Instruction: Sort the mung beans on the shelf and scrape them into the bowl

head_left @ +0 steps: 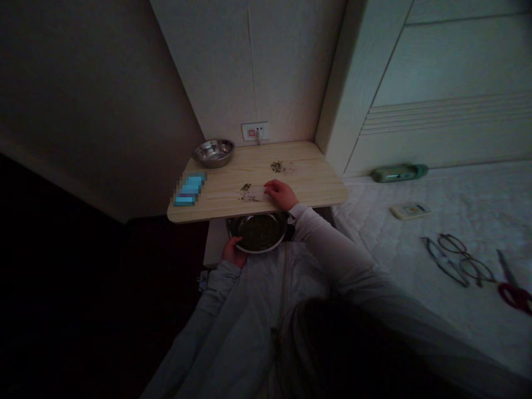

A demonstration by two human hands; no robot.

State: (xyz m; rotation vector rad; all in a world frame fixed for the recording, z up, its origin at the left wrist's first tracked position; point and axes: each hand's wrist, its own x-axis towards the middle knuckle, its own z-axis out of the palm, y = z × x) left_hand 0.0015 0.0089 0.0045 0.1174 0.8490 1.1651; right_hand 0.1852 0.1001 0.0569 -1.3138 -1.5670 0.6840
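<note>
My left hand (234, 254) grips the rim of a metal bowl (271, 249) just below the front edge of the small table. Dark green, grain-like bits cover the inside of this bowl. My right hand (280, 193) rests low over the tabletop, its fingers bent in and close together; whatever is between them is too small to make out. Just left of its fingertips lie scattered small dark bits (246, 188). Farther back on the wood is another small heap of bits (277, 166).
A second metal bowl (214, 153) stands at the table's (233, 208) back left, behind a blurred blue phone-like object (190, 189). A plugged wall socket (255, 131) is behind. On the bed at right lie a green bottle-like object (399, 173), a remote (410, 210), glasses (461, 257) and scissors (513, 291).
</note>
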